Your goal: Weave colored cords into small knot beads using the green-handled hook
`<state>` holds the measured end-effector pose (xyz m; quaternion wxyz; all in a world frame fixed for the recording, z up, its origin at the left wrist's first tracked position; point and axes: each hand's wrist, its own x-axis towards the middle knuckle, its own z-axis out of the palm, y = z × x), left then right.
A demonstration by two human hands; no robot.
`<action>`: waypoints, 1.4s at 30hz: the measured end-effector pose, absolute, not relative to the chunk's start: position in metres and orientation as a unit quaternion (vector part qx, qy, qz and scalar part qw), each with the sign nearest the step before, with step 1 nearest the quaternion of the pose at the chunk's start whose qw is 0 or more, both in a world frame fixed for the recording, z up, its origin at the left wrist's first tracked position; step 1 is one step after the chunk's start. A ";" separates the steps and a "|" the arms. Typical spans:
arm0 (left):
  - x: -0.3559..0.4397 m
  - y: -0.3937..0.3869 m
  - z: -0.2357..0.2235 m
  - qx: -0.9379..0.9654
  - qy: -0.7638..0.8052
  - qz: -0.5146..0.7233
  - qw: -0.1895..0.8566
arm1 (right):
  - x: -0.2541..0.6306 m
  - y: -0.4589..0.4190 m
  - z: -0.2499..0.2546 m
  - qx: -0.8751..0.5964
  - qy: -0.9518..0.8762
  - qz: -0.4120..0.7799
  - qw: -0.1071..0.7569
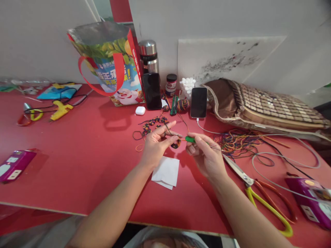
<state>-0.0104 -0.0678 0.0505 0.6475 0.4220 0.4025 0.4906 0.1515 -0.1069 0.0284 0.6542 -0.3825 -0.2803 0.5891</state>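
Observation:
Over the middle of the red table, my left hand [158,143] pinches a small multicoloured crochet piece [176,143] between thumb and fingers. Its index finger points forward with dark yarn running over it. My right hand [205,151] grips a crochet hook by its green handle [190,139], the tip side directed at the piece. Orange yarn spans the short gap between the two hands. Behind my left hand lies a string of crocheted round motifs [152,123] in dark, orange and purple. A ball of the same yarn [183,105] rests farther back.
Folded white paper [166,172] lies below my hands. Scissors [258,193] and tangled yarn [236,143] are at right, near a beaded cushion [279,103]. Two phones [198,102] stand behind, beside a shopping bag [111,69] and steel flask [148,57]. A glue gun [60,109] lies left.

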 end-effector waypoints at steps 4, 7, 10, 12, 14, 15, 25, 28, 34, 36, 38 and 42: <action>-0.014 -0.064 0.049 0.425 0.419 0.475 0.647 | 0.151 -0.106 0.026 -0.394 -0.272 0.597 0.643; -0.015 -0.063 0.048 0.408 0.420 0.473 0.658 | 0.151 -0.104 0.024 -0.401 -0.264 0.602 0.639; -0.013 -0.063 0.047 0.373 0.402 0.475 0.688 | 0.151 -0.103 0.021 -0.405 -0.267 0.600 0.636; -0.011 -0.064 0.046 0.350 0.391 0.472 0.708 | 0.150 -0.103 0.020 -0.404 -0.270 0.595 0.640; -0.009 -0.065 0.045 0.331 0.390 0.468 0.720 | 0.150 -0.103 0.019 -0.398 -0.271 0.591 0.647; -0.009 -0.065 0.045 0.324 0.392 0.467 0.723 | 0.150 -0.103 0.019 -0.396 -0.271 0.591 0.649; -0.011 -0.065 0.045 0.363 0.378 0.490 0.697 | 0.149 -0.102 0.022 -0.394 -0.254 0.599 0.649; -0.010 -0.066 0.043 0.390 0.380 0.488 0.682 | 0.149 -0.102 0.021 -0.396 -0.252 0.598 0.650; -0.009 -0.069 0.047 0.427 0.383 0.482 0.663 | 0.150 -0.102 0.020 -0.404 -0.259 0.597 0.643; -0.008 -0.071 0.049 0.432 0.392 0.484 0.652 | 0.150 -0.102 0.020 -0.405 -0.263 0.600 0.638; -0.008 -0.071 0.050 0.435 0.398 0.488 0.644 | 0.150 -0.103 0.019 -0.405 -0.266 0.603 0.634; -0.008 -0.070 0.049 0.424 0.385 0.495 0.653 | 0.148 -0.105 0.019 -0.396 -0.275 0.605 0.633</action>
